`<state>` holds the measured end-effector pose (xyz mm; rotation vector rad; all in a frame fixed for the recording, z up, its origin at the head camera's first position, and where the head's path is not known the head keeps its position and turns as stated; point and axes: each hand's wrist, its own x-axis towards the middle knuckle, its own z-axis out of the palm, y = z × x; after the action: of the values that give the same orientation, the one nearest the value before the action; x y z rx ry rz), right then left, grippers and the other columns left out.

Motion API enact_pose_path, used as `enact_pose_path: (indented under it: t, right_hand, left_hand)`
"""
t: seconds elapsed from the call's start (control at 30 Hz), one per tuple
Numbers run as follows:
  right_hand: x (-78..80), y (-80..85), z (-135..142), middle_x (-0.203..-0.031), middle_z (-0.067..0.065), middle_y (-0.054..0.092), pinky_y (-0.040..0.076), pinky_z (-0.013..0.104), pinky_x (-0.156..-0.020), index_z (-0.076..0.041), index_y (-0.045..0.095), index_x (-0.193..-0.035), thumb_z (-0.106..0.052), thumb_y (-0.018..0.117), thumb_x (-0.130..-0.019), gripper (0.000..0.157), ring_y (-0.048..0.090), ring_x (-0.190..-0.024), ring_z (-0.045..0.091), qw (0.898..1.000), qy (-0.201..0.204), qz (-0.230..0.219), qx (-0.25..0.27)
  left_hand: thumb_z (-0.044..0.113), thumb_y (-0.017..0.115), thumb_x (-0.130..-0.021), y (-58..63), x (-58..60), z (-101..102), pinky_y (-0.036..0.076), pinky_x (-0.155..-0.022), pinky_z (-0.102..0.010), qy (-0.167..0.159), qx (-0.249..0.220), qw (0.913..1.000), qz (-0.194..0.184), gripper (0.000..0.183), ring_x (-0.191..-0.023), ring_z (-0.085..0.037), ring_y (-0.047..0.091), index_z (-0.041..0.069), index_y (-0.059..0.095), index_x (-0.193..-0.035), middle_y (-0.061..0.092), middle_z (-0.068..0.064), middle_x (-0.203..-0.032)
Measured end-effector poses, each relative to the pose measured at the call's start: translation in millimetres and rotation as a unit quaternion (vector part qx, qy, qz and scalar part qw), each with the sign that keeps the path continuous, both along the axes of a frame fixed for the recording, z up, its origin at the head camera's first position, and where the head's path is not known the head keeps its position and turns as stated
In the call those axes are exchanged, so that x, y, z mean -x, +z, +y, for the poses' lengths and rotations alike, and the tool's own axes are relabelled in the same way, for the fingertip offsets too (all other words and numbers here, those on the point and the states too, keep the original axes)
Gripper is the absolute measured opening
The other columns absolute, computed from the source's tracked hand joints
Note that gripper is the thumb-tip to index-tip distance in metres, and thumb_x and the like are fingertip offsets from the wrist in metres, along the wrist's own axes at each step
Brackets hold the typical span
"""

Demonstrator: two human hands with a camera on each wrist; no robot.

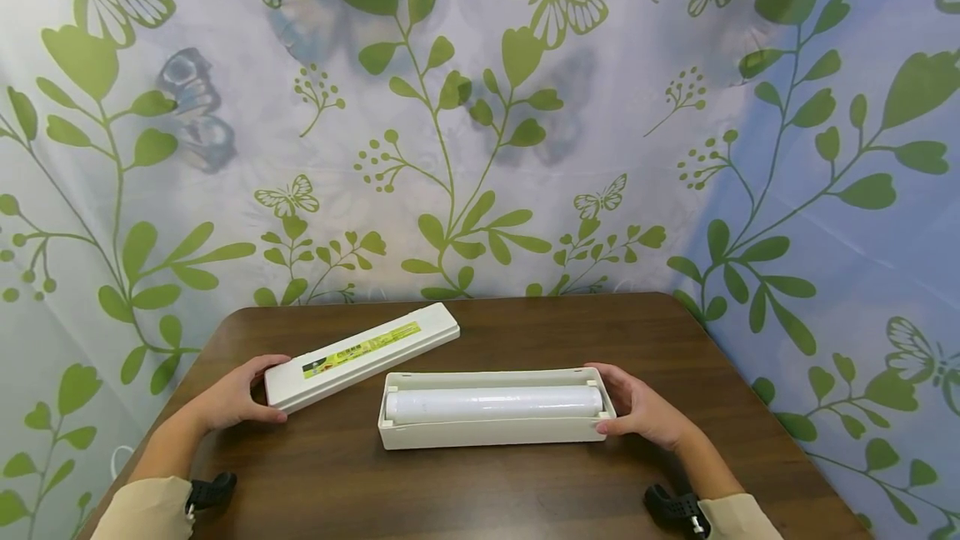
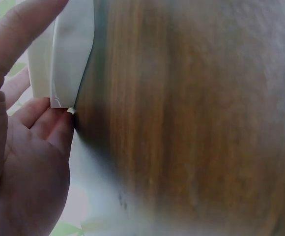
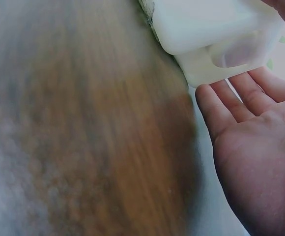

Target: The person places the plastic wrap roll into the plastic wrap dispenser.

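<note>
A long white box sits on the table with its top open, and a plastic-wrapped white roll lies along the inside. My right hand holds the box's right end, thumb on the front side and fingers at the far corner. In the right wrist view the fingertips are at the box end. Left of the box lies a white lid with a yellow-green label, angled up to the right. My left hand grips its left end between thumb and fingers; the left wrist view shows this lid end between them.
The brown wooden table has rounded far corners. Behind it hangs a curtain printed with green leaves and butterflies, continuing down both sides. Black straps circle both wrists below beige sleeves.
</note>
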<state>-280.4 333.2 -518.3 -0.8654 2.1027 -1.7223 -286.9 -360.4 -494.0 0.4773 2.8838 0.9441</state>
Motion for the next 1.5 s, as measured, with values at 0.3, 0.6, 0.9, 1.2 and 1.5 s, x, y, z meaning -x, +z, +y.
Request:
enact_pose_path:
  t: [0.3,0.6,0.9,1.2,1.5]
  right_hand:
    - [0.9,0.7,-1,-0.146,0.033,0.043,0.057,0.035,-0.093,0.002,0.031,-0.154,0.002,0.079,-0.083,0.086,0.059,-0.12,0.013,1.0,-0.001,-0.001,-0.001]
    - [0.9,0.6,0,-0.146,0.034,0.042,0.058,0.035,-0.093,0.002,0.03,-0.154,0.001,0.079,-0.082,0.086,0.059,-0.119,0.013,1.0,0.002,-0.004,0.004]
    - [-0.1,-0.6,0,-0.147,0.033,0.041,0.058,0.035,-0.093,0.002,0.03,-0.154,0.002,0.078,-0.083,0.086,0.058,-0.12,0.013,1.0,0.0,-0.012,0.0]
    - [-0.5,-1.4,0,-0.147,0.033,0.041,0.057,0.035,-0.093,0.001,0.03,-0.154,0.002,0.078,-0.083,0.086,0.058,-0.121,0.013,1.0,0.0,-0.012,-0.001]
    - [-0.4,-0.6,0,-0.147,0.034,0.041,0.057,0.034,-0.093,0.002,0.03,-0.153,0.003,0.078,-0.083,0.085,0.058,-0.12,0.012,1.0,0.002,-0.007,0.001]
  left_hand:
    - [0.037,0.094,-0.071,-1.3,0.2,1,0.045,-0.089,-0.035,0.002,0.009,1.0,0.003,0.093,-0.114,-0.026,0.053,0.006,0.047,-0.146,0.057,-0.017,-0.136]
    - [0.037,0.094,-0.071,-3.6,2.1,3,0.045,-0.089,-0.033,0.001,0.014,0.9998,0.015,0.092,-0.114,-0.026,0.053,0.005,0.048,-0.144,0.057,-0.016,-0.135]
    - [0.039,0.094,-0.07,-6.5,3.3,5,0.045,-0.086,-0.031,0.004,0.009,0.9998,0.017,0.093,-0.11,-0.025,0.055,0.004,0.048,-0.142,0.059,-0.016,-0.132]
    - [0.041,0.093,-0.071,-7.7,3.0,9,0.046,-0.087,-0.034,0.015,0.025,0.9993,0.022,0.09,-0.11,-0.025,0.056,0.003,0.049,-0.139,0.06,-0.016,-0.131]
    - [0.039,0.093,-0.072,-8.1,4.1,11,0.046,-0.085,-0.03,0.018,0.015,0.9991,0.034,0.087,-0.108,-0.025,0.055,0.001,0.049,-0.136,0.059,-0.016,-0.128]
